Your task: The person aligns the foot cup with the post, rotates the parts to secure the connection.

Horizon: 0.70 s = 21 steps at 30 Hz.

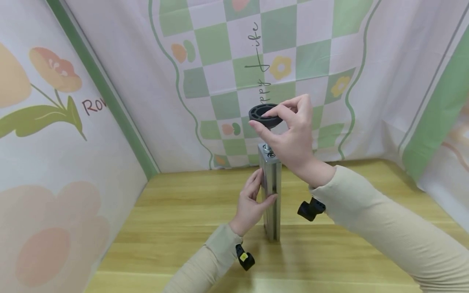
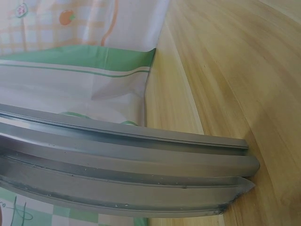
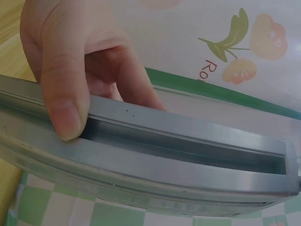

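Note:
An aluminium profile (image 1: 272,175) with grooved sides stands upright on the wooden table. My left hand (image 1: 246,209) grips its side around mid-height, and the right wrist view shows the thumb (image 3: 63,89) lying over a groove. On top is an end plate with screws and a nut (image 1: 268,150). Above it, a threaded stud carries a round black levelling foot (image 1: 253,115), hollow and ribbed on its upper face. My right hand (image 1: 294,136) pinches the foot's rim between thumb and fingers. In the left wrist view, the profile (image 2: 131,157) reaches down to the tabletop.
The wooden table (image 1: 176,219) runs back to a hanging cloth (image 1: 216,36) with green checks and flowers. A flower-printed cloth (image 1: 121,44) borders the left side, and another green-striped cloth (image 1: 432,134) borders the right. Black camera mounts (image 1: 310,209) sit on both wrists.

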### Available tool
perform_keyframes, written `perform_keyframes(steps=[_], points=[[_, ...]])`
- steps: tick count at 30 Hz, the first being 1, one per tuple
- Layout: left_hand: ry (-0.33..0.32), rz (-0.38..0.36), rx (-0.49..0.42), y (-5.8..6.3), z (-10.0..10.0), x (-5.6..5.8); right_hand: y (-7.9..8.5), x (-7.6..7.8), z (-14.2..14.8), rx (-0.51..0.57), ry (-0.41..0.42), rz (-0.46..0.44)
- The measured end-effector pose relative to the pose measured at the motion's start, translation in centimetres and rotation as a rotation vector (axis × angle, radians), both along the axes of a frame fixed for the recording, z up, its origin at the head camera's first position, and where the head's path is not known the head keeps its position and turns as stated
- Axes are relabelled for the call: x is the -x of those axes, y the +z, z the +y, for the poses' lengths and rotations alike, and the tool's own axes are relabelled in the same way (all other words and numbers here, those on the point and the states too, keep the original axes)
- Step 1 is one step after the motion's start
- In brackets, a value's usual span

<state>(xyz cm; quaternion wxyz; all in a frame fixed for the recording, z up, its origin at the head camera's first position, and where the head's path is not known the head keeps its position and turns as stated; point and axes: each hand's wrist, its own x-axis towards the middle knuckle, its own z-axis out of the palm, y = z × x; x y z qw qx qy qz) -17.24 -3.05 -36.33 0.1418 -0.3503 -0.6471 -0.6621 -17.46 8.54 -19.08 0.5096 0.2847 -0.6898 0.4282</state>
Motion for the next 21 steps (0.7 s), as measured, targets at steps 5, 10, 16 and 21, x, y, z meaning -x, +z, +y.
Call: perform_keyframes(steps=[5, 10, 16, 21], points=[[0.002, -0.033, -0.003, 0.0, 0.0, -0.2, -0.1, 0.0, 0.4, 0.03, 0.051, -0.054], [0.001, -0.014, -0.01, 0.0, 0.0, -0.1, 0.9, 0.3, 1.2, 0.099, 0.211, -0.269], [0.005, -0.005, -0.001, 0.1, 0.0, -0.1, 1.6, 2.0, 2.2, 0.197, 0.787, -0.589], [0.007, -0.008, 0.004, 0.1, 0.0, -0.1, 1.1, 3.4, 3.0, 0.225, 1.19, -0.726]])
